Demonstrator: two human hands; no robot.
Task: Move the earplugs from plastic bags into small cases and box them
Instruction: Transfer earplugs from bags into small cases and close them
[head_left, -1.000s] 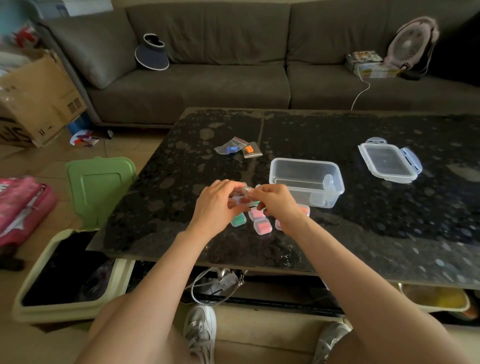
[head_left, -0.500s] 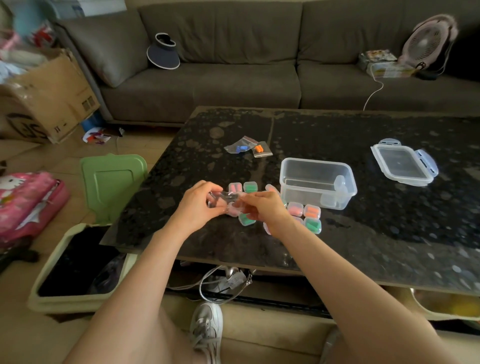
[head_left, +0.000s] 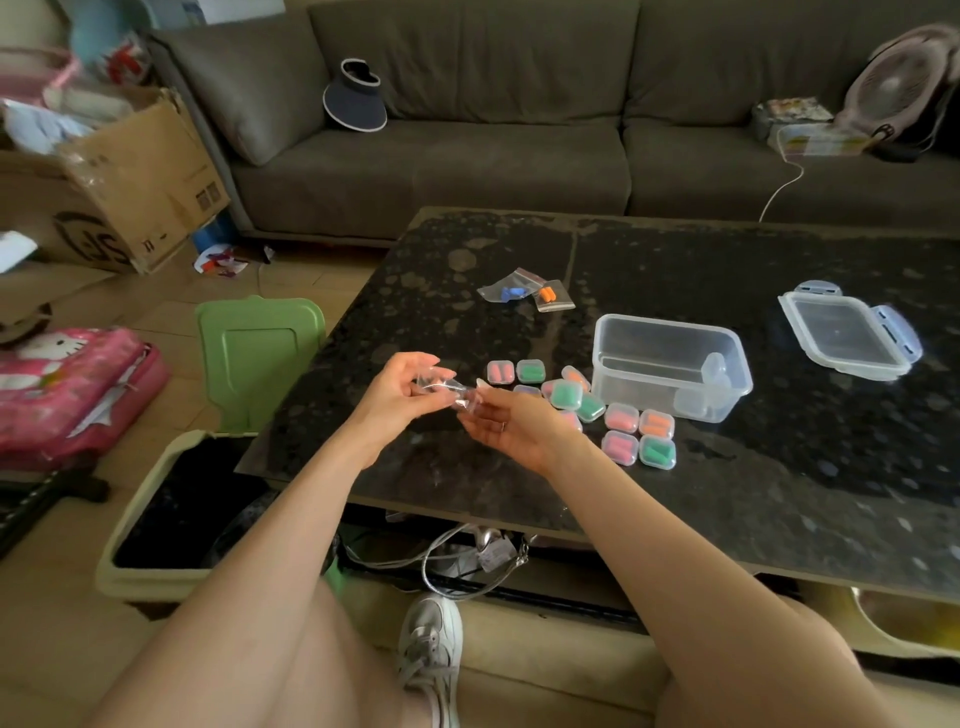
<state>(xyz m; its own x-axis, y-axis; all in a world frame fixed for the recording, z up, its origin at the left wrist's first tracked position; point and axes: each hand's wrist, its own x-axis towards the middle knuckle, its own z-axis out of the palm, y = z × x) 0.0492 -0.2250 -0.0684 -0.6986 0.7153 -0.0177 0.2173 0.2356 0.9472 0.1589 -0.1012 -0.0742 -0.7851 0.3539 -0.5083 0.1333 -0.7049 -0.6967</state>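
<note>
— Left hand (head_left: 400, 389): holding what?

— One clear plastic bag (head_left: 441, 388), crumpled, pinched between the thumb and curled fingers, held above the near-left part of the table (head_left: 727, 519). Contents: none that I can make out.

— Right hand (head_left: 511, 428)?

— Palm up, just beside the left hand, fingertips at the bag's right end. Whether they pinch it or only touch it, I cannot tell.

— Small cases (head_left: 621, 417)?

— One loose cluster on the table, just right of the right hand and partly hidden behind it, reaching to the near-left side of the clear box (head_left: 670, 330). Lids closed. The earplugs inside show pink, green and orange.

— Clear box?

— Open, upright, right of the cluster. Something clear lies inside, too faint to identify. Its lid (head_left: 847, 338) lies flat on the table, well apart to the right.

— Bags with earplugs in them?

— Two, on the table beyond the hands, touching each other: blue-earplug bag (head_left: 506, 292) on the left, orange-earplug bag (head_left: 551, 296) on the right.

— Floor?

— One bin (head_left: 130, 525), green flap (head_left: 260, 358) raised, beside the table's left edge, under the left forearm.
</note>
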